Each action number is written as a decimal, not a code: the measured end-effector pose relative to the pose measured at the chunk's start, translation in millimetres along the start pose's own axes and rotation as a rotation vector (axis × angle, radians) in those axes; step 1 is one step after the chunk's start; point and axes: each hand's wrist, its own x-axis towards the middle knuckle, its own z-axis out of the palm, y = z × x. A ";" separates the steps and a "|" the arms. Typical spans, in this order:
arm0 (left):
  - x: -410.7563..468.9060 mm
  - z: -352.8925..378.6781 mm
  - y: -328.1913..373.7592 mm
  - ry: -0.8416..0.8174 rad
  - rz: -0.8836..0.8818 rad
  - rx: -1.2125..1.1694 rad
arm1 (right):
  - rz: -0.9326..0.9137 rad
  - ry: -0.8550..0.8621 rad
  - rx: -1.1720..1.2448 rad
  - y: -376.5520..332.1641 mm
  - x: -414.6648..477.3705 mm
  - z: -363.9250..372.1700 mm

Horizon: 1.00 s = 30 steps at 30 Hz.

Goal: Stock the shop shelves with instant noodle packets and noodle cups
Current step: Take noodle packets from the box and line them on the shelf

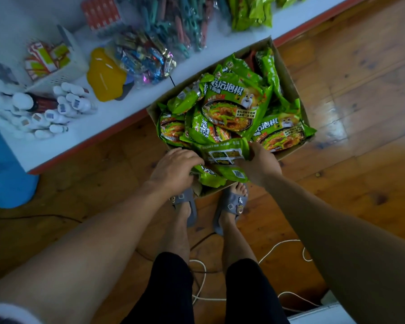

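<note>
An open cardboard box (290,90) sits on the wooden floor against the low shelf, filled with several green instant noodle packets (234,106). My left hand (173,169) and my right hand (258,166) reach into the box's near end. Both grip the same back-side-up green noodle packet (225,154), the left at its left end, the right at its right end. More green packets (250,12) lie on the white shelf (117,113) at the far right.
The shelf holds white bottles (45,113), a white basket (59,66), a yellow bag (105,76), wrapped sweets (143,57) and clothes pegs (180,26). A blue bin (2,169) stands at left. My sandalled feet (185,206) touch the box; white cord (278,249) trails on the floor.
</note>
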 end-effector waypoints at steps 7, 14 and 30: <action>-37.7 -76.8 37.0 0.128 -0.092 -0.289 | -0.084 0.091 0.088 -36.1 -62.7 -76.7; -106.7 -192.5 87.3 0.321 -0.125 -0.542 | -0.277 0.197 0.200 -109.4 -154.0 -170.5; -301.9 -452.3 169.2 1.014 0.200 -0.773 | -1.003 0.334 0.376 -307.9 -385.7 -333.1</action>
